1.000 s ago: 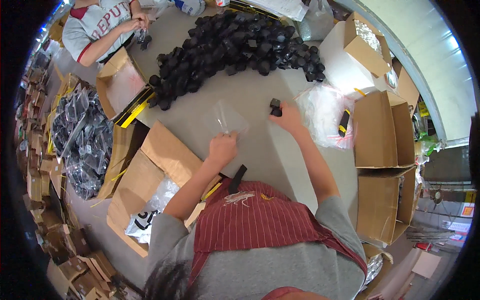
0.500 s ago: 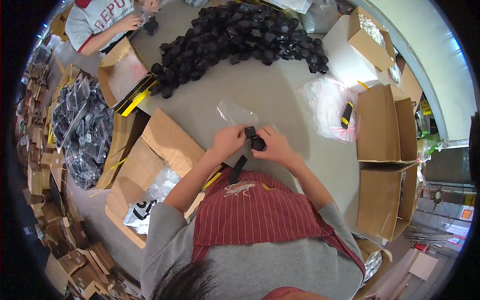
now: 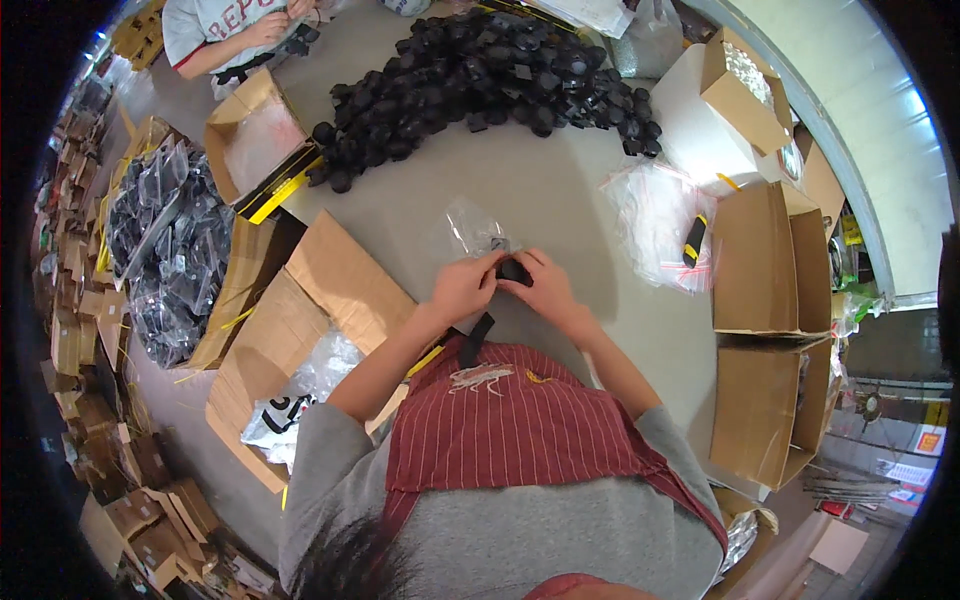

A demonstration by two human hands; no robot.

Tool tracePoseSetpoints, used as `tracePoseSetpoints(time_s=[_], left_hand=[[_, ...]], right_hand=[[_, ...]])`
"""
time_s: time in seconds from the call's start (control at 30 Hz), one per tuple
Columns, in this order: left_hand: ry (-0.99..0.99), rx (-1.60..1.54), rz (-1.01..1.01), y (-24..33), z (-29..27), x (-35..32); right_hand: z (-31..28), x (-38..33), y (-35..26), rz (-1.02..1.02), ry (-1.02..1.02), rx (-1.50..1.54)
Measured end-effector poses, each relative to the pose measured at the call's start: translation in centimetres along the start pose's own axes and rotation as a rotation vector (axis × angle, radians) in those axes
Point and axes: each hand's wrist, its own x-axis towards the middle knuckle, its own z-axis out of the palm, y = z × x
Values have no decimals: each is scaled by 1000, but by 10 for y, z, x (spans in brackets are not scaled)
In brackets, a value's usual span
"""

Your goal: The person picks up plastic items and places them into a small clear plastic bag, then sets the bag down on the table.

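Above the table in front of me, both hands meet around a small black plastic part (image 3: 514,270) with a rounded body. A square end of it shows beyond my fingertips. My left hand (image 3: 464,288) is closed on its left side, and my right hand (image 3: 545,287) pinches it from the right. The fingers hide much of its shape. Just beyond my left fingers lies a clear plastic bag (image 3: 468,225). A big heap of similar black parts (image 3: 480,80) spreads across the far side of the table (image 3: 440,200).
Clear bags (image 3: 650,225) with a black-and-yellow cutter (image 3: 695,240) lie at right, beside open cartons (image 3: 755,255). A carton of bagged black parts (image 3: 170,250) stands left, near an open cardboard box (image 3: 340,265). A co-worker (image 3: 235,40) handles black parts at far left.
My hands have drawn closer together around the black part, which is now more covered by the fingers. The clear bag appears slightly shifted. The co-worker's hands have come together.
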Motion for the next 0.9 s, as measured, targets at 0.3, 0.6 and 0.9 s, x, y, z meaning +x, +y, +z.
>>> tracePoseSetpoints(time_s=[0.3,0.6,0.9], left_hand=[[-15,-45,-125,-7,-14,-7],[2,194,154,4,-21,-4],[9,65,-50,-8,-33,-12]], right_hand=[[5,8,16,-282,-88,-17],[39,21,2,-143,180,-201],[41,33,-4,-112,157,-66]])
